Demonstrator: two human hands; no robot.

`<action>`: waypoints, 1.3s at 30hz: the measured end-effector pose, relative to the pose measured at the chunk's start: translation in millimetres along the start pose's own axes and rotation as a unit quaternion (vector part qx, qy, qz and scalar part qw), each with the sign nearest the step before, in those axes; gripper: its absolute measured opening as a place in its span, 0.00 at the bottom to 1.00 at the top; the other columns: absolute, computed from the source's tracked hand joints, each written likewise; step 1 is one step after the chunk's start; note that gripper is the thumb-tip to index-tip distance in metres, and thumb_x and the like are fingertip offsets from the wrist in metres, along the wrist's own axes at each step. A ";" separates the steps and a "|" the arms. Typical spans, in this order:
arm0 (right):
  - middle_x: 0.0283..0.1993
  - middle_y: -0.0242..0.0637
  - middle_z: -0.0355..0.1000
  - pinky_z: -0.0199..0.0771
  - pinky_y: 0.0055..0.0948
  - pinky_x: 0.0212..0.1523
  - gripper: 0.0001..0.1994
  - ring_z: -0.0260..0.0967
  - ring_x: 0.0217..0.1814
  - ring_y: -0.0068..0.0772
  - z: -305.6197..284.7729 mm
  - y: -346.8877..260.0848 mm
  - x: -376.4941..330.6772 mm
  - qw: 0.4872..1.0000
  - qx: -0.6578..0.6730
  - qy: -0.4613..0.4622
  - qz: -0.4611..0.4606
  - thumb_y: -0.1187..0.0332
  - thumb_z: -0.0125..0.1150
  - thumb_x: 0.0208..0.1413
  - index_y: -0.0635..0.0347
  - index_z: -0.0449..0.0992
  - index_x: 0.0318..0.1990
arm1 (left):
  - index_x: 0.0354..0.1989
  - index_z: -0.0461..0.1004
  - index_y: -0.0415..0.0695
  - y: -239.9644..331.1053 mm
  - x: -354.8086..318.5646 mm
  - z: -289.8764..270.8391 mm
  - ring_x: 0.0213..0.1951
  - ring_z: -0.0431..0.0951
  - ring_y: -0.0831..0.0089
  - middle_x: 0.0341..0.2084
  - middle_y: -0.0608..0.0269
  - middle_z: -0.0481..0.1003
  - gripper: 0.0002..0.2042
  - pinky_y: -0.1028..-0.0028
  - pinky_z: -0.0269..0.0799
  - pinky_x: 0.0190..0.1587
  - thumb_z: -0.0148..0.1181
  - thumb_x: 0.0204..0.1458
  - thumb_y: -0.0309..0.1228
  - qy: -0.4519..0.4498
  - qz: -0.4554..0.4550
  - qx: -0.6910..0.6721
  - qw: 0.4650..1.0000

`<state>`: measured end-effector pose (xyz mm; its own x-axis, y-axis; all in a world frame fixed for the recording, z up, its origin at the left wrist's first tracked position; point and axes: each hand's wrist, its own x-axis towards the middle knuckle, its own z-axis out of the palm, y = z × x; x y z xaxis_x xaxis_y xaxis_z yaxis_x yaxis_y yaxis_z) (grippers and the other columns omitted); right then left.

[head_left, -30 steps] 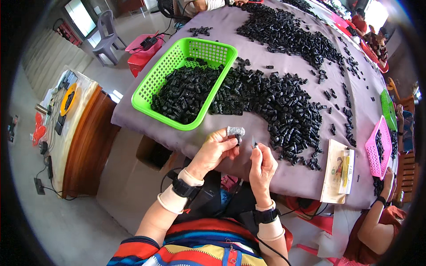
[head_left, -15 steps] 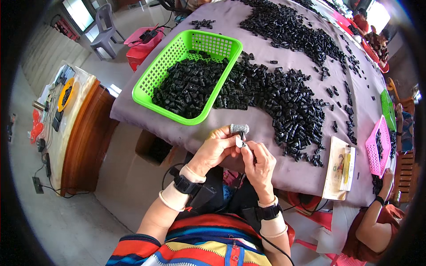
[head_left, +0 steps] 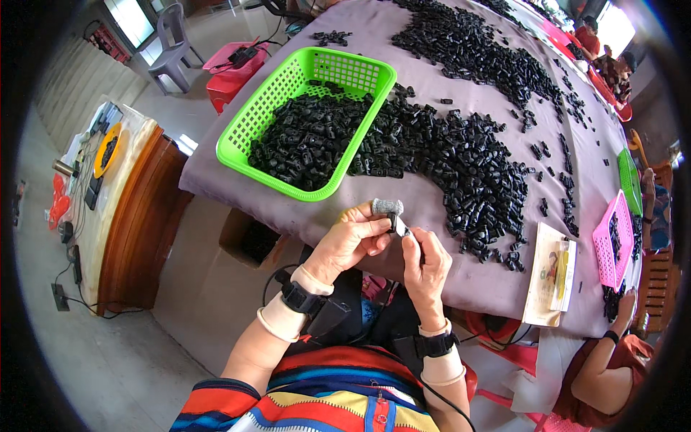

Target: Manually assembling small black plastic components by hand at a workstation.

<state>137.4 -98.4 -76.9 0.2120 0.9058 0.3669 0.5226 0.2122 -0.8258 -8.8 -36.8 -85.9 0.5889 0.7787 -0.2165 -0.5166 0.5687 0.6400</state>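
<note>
My left hand [head_left: 354, 239] pinches a small black plastic part [head_left: 392, 219] between thumb and fingers. A grey fuzzy sleeve-like cover [head_left: 387, 207] sits at its index fingertip. My right hand [head_left: 427, 265] is closed, thumb and index finger holding a small white flat piece [head_left: 402, 229] against or close beside the black part. Whether the two touch is too small to tell. Ahead of both hands spreads a heap of similar black parts [head_left: 475, 173], and more fill a green basket [head_left: 306, 193] at the front left of the table.
A notepad [head_left: 541, 277] lies at the right front of the table. Beyond it stand a pink basket [head_left: 614, 245] and a co-worker's arm [head_left: 604, 360]. An open cardboard box [head_left: 237, 234] is below the table edge. A wooden counter [head_left: 137, 223] stands at left.
My right hand has moved slightly right and down from the left, and the white piece between them now shows more. The left hand stays nearly in place.
</note>
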 end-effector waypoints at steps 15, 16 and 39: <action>0.24 0.39 0.69 0.66 0.30 0.24 0.04 0.67 0.22 0.38 0.2 -1.3 1.3 0.999 -0.020 -0.013 -0.040 0.72 0.58 0.49 0.61 0.72 0.31 | 0.47 0.71 0.41 -2.5 -0.4 -1.6 0.22 0.70 0.82 0.26 0.69 0.73 0.12 0.85 0.64 0.22 0.52 0.55 0.27 -0.021 -0.012 -0.018 1.000; 0.24 0.38 0.69 0.66 0.30 0.24 0.05 0.67 0.22 0.38 1.5 -0.3 1.2 0.999 -0.020 -0.008 -0.047 0.71 0.59 0.48 0.61 0.73 0.31 | 0.47 0.71 0.41 -2.6 -0.1 -2.8 0.22 0.70 0.82 0.26 0.69 0.73 0.12 0.85 0.64 0.22 0.52 0.55 0.27 -0.021 -0.013 -0.018 1.000; 0.24 0.39 0.69 0.66 0.30 0.23 0.06 0.67 0.21 0.39 5.0 2.1 1.8 0.996 -0.046 0.003 -0.070 0.71 0.61 0.46 0.62 0.73 0.32 | 0.45 0.71 0.41 -1.6 -1.2 -2.8 0.24 0.72 0.81 0.27 0.67 0.73 0.10 0.83 0.66 0.23 0.50 0.55 0.25 -0.015 -0.029 -0.012 0.999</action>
<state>134.8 -94.5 -80.1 0.1357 0.8675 0.4786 0.6213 0.3017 -0.7231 -10.4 -37.9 -88.8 0.6355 0.7369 -0.2305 -0.4960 0.6184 0.6096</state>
